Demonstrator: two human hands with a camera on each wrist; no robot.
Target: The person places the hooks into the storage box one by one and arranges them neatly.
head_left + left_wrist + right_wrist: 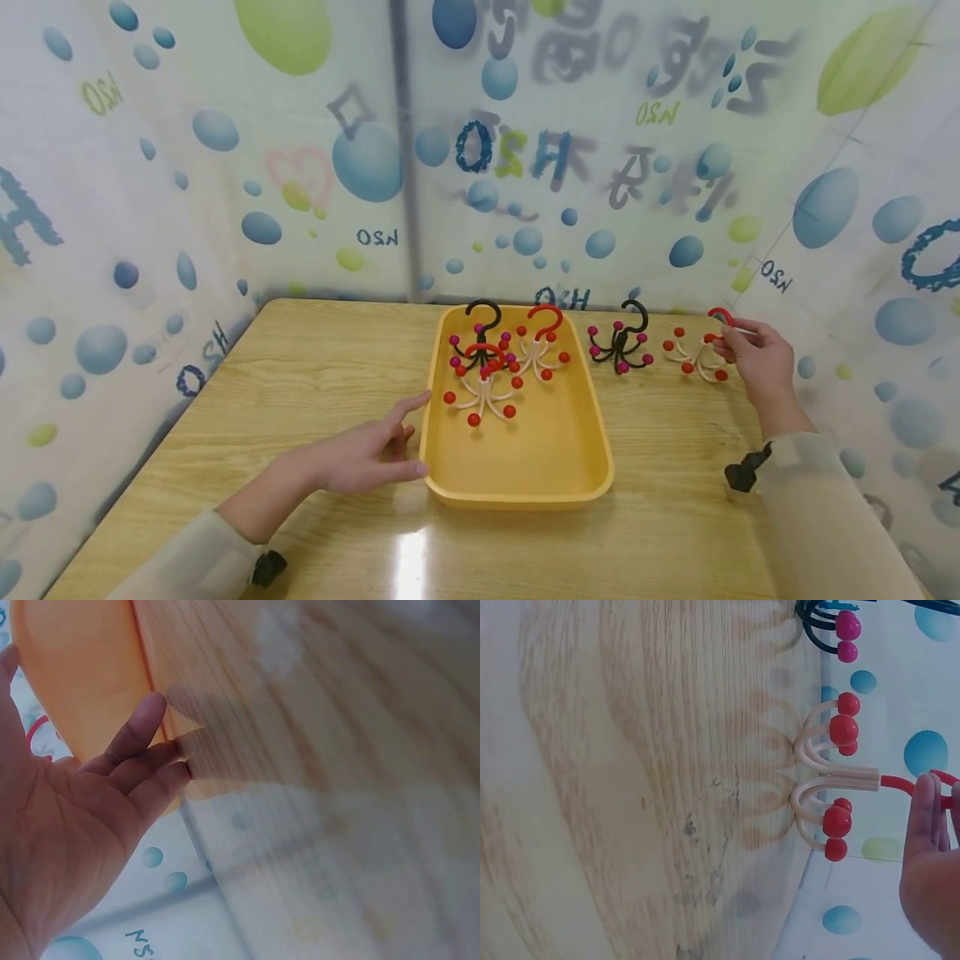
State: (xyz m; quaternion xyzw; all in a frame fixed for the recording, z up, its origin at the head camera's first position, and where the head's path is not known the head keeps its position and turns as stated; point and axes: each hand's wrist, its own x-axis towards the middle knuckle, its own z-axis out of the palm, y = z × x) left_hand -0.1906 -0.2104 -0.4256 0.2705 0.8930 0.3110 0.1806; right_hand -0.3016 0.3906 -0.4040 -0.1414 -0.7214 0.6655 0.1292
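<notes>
Right wrist view, read with the head view for layout: we see the right hand (763,360) pinching the red, curved hook (897,783) of a white, many-armed, plastic-looking hanger (847,778) tipped with round red balls (844,730). The hanger is upright at the right of the pale wood-grain table (322,358), near its far edge; whether its arms touch the wood or hang just above it, we cannot tell. We judge it light and fairly stiff, the slim arms perhaps springy, the smooth balls apt to slip under fingertips or catch on a neighbour. The hook, or the straight stem below it, therefore seems the soundest hold, leaving the arms free. Next to it, toward the tray, stands a black hanger with magenta balls (619,342), touched by neither hand. Farther left is the yellow-orange, round-cornered rectangular tray (540,454), against whose left side the left hand (360,457) rests thumb and forefinger, spread apart and gripping nothing. Inside we count three more: a second black hanger (482,338), a white hanger at its right (536,348) and a white hanger nearest us (484,387). Behind hangs a pale drop-printed backdrop (367,162).
</notes>
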